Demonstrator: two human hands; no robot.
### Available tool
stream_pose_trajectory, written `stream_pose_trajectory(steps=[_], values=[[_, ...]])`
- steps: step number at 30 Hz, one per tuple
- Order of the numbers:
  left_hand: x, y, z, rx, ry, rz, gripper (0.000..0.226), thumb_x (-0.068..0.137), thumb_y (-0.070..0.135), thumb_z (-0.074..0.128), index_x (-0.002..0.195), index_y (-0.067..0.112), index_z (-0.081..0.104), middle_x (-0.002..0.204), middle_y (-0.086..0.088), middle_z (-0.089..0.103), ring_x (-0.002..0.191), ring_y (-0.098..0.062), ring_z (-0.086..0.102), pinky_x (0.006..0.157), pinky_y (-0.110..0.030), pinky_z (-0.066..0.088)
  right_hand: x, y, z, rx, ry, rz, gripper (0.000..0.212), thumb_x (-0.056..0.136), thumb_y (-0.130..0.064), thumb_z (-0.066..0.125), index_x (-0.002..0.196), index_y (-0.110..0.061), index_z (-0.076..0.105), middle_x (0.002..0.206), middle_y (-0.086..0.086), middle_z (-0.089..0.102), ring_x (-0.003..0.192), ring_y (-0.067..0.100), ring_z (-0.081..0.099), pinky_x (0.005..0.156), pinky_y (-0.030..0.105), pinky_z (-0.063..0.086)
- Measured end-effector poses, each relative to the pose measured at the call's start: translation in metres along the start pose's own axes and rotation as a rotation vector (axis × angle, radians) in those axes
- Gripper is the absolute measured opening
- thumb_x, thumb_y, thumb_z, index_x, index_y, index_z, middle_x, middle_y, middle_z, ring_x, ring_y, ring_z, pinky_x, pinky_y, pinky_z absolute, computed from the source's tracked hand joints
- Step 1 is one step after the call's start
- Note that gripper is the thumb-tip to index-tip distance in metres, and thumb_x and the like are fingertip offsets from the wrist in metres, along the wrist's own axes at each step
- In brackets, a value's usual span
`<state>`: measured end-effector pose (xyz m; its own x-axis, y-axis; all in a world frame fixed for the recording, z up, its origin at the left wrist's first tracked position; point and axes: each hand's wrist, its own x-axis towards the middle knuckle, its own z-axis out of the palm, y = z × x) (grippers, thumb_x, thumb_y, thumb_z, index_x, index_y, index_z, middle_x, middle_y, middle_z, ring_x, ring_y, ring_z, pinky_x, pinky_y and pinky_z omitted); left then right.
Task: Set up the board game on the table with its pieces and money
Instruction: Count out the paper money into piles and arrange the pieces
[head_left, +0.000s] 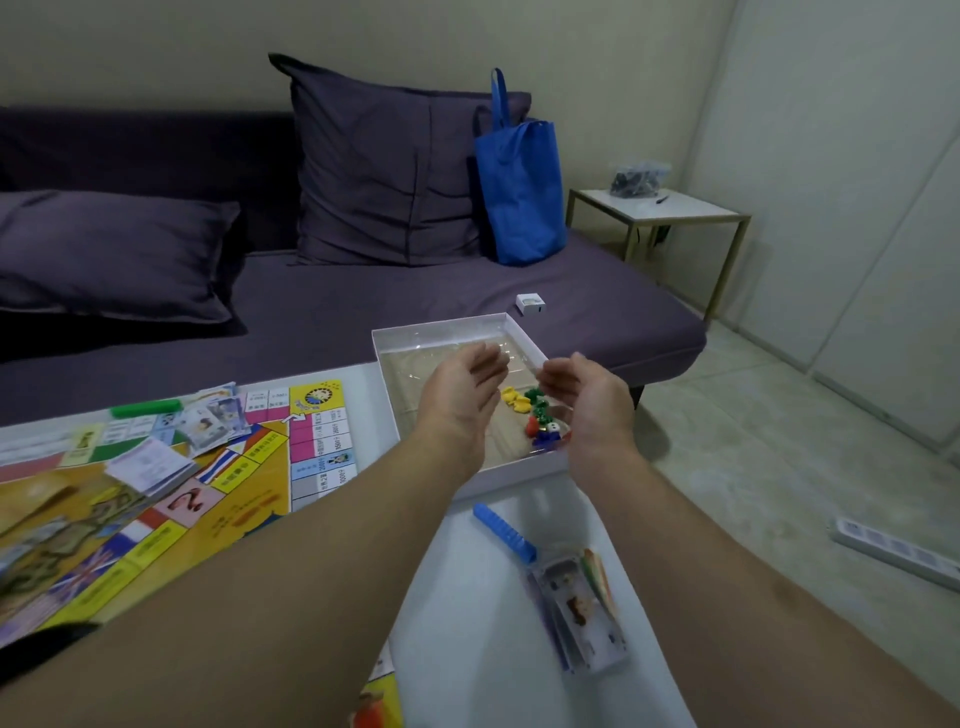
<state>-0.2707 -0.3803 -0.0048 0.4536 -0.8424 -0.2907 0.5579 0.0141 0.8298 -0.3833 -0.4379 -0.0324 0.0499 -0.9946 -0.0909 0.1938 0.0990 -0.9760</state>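
Observation:
The colourful game board (218, 488) lies unfolded on the white table (467, 649), with stacks of cards (150, 465) and paper money (215, 418) on it. A white box tray (447, 327) sits at the table's far right corner. Inside it lie several small plastic pieces (535, 415) in yellow, green, red and blue. My left hand (462, 400) and my right hand (592, 405) hover over the tray with palms facing each other and fingers apart, the pieces between them. Neither hand holds anything.
A blue ridged strip (504, 532) and a clear case of cards (582, 613) lie on the table near me. A green strip (145, 409) rests on the board's far edge. Behind are a purple sofa with pillows, a blue bag (519, 192), a small white box (530, 303), and a side table (660, 208).

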Motion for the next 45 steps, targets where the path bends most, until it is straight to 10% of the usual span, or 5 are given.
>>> stream_pose_trajectory(steps=[7,27,31,40,45], values=[[-0.071,0.045,-0.045,0.265,0.071,0.109,0.008,0.095,0.005,0.065,0.098,0.002,0.072,0.076,-0.008,0.069,0.063,-0.017,0.064,0.064,-0.028,0.051,-0.083,-0.027,0.023,-0.062,-0.102,-0.025,0.021,0.093,-0.006,0.053,0.088,-0.001,0.072,0.068,0.007,0.069,0.063,0.019,0.062,0.058,0.034,0.049],[-0.312,0.120,-0.344,0.911,0.496,0.405,0.014,0.091,0.020,0.063,0.081,0.025,0.071,0.075,0.003,0.072,0.076,-0.022,0.068,0.071,-0.043,0.059,-0.389,0.024,0.220,-0.292,-0.784,-0.007,0.025,0.099,-0.001,0.052,0.080,0.005,0.068,0.060,0.008,0.059,0.052,0.016,0.053,0.047,0.022,0.042],[-0.343,0.128,-0.419,0.990,0.659,0.383,0.012,0.093,0.013,0.061,0.092,0.022,0.069,0.081,0.007,0.069,0.074,-0.015,0.062,0.064,-0.029,0.046,-0.438,0.064,0.267,-0.434,-0.938,0.011,0.025,0.100,-0.004,0.052,0.082,0.001,0.068,0.066,0.011,0.063,0.056,0.019,0.055,0.045,0.022,0.040],[-0.368,0.162,-0.582,1.282,1.080,0.109,0.049,0.096,0.033,0.061,0.135,0.004,0.054,0.136,-0.021,0.057,0.127,-0.041,0.049,0.105,-0.046,0.039,-0.537,0.124,0.361,-0.782,-1.244,-0.405,0.039,0.095,-0.011,0.060,0.133,-0.020,0.068,0.129,0.000,0.068,0.112,0.018,0.064,0.098,0.034,0.053],[-0.362,0.157,-0.616,1.157,0.982,-0.195,0.060,0.070,0.065,0.082,0.090,0.015,0.055,0.102,-0.012,0.066,0.100,-0.034,0.064,0.086,-0.042,0.057,-0.558,0.143,0.384,-1.109,-1.343,-0.468,0.042,0.091,-0.017,0.056,0.133,-0.019,0.063,0.134,0.011,0.063,0.122,0.033,0.058,0.100,0.042,0.053]])
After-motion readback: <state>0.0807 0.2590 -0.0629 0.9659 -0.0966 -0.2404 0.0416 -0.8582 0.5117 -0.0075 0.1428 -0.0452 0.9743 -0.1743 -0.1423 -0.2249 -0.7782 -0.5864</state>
